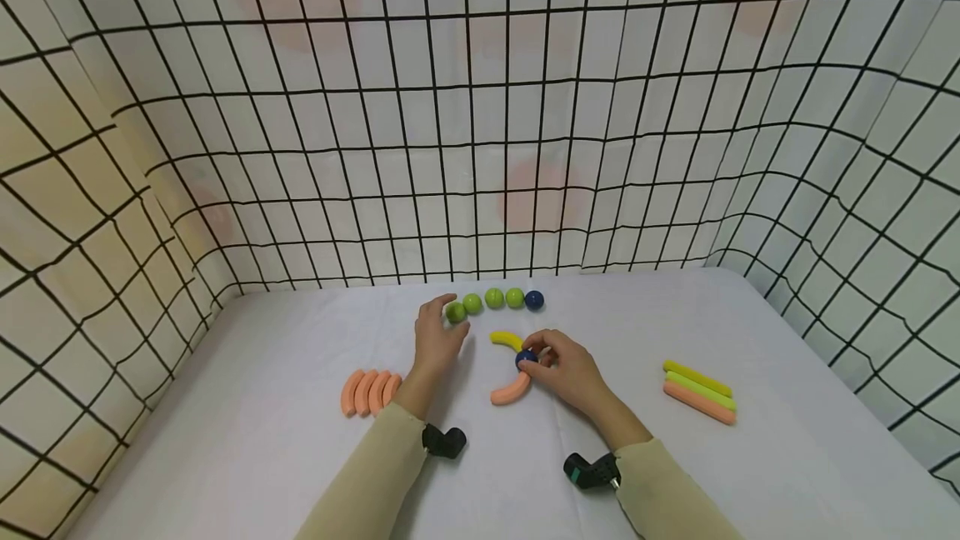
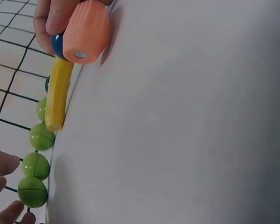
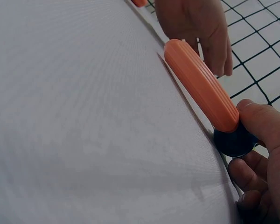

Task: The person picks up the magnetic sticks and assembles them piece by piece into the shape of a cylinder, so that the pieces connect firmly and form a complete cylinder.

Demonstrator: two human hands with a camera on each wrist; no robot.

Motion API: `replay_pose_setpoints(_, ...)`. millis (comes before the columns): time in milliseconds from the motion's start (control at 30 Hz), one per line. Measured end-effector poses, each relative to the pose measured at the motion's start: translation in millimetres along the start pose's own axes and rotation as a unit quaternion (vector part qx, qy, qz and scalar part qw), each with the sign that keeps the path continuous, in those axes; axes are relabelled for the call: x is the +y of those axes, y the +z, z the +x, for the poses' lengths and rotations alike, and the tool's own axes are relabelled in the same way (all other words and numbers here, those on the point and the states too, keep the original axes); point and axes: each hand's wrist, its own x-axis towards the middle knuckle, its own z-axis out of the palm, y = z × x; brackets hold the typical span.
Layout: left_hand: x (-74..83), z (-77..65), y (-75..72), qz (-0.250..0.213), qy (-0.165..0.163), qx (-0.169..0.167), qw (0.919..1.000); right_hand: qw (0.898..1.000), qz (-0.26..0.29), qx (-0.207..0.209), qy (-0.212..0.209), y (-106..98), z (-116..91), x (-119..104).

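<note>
Hands: R w/ blue ball

Along the table's far edge runs a row of balls, the left hand just beside its left end. Before the row, mid-table, a single ball sits in the right hand, one stick running from it toward the far left corner, a second stick toward the near left corner. Four bars lie side by side nearer the left edge, three more bars nearer the right
</note>
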Motion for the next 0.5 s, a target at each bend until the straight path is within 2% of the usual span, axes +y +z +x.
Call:
replay_pose_setpoints(267, -4.1, 10.8, 3.2, 0.041, -0.019, -0.006, 0.999, 1.0, 0.001, 0.0, 0.005, 0, 0, 1)
replay_pose_setpoints(500, -6.2, 15.3, 3.1, 0.061, -0.005, -0.003, 0.9981, 1.0, 0.001, -0.003, 0.007, 0, 0, 3)
